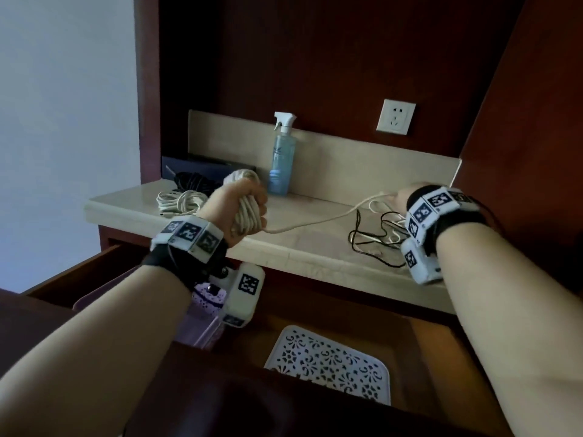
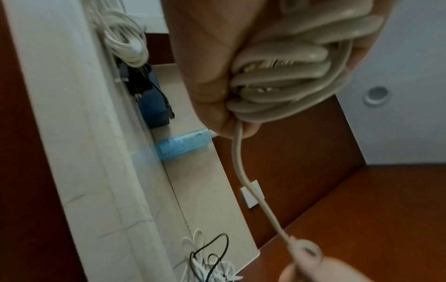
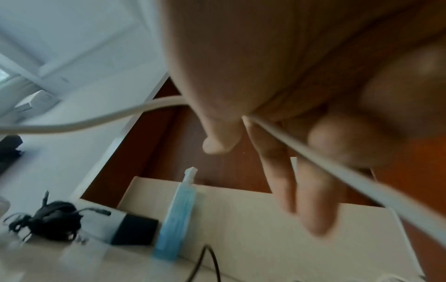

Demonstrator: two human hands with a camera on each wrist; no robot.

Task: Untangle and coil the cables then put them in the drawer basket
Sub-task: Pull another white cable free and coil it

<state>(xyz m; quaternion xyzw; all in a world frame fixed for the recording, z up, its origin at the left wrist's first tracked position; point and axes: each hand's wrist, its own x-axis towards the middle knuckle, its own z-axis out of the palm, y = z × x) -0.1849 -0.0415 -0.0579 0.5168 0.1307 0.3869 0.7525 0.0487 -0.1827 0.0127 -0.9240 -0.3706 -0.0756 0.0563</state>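
Observation:
My left hand [image 1: 244, 205] is raised over the counter and grips a thick coil of white cable [image 1: 247, 212], seen close in the left wrist view as stacked loops [image 2: 287, 80] inside the fist [image 2: 205, 76]. A free run of the same cable [image 1: 315, 220] stretches right to my right hand [image 1: 399, 198], which pinches it between thumb and fingers [image 3: 277, 152]; the strand [image 3: 337, 177] runs out past the fingers. A loose tangle of thin black and white cables [image 1: 378, 236] lies under the right wrist. Below, the open drawer holds a white perforated basket [image 1: 331, 364].
A coiled white cable [image 1: 178, 201] and a black cable bundle [image 1: 192, 181] lie at the counter's left, by a dark box [image 1: 208, 168]. A blue spray bottle [image 1: 282, 159] stands at the back. A wall socket [image 1: 396, 116] sits above. A lilac basket [image 1: 205, 313] is in the drawer's left.

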